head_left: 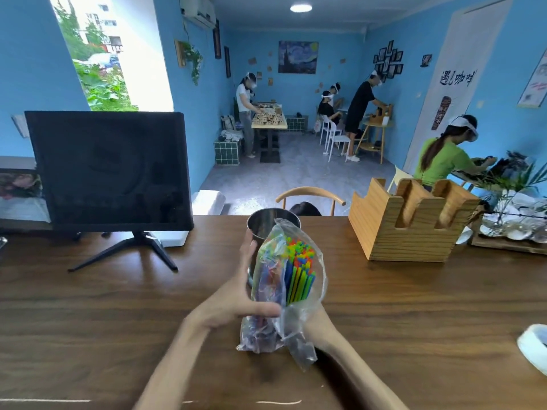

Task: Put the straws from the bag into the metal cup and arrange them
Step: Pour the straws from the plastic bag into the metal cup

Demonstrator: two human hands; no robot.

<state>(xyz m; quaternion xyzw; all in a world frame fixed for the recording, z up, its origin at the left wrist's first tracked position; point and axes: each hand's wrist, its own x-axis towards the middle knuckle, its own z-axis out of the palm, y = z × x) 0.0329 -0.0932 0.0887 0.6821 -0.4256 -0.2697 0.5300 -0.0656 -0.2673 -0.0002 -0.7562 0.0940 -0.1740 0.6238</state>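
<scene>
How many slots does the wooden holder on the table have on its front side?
2: the wooden holder shows one front slot on the left and another right of it. Its other sides are hidden.

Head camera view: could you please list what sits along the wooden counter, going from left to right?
Black monitor → metal cup, with the bag of straws held up in front of it → slotted wooden holder → tray of shells at the far right.

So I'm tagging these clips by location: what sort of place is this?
Probably a small café. A banner bears coffee lettering, a wooden cup holder stands on the counter, and small tables with chairs fill the blue room behind.
</scene>
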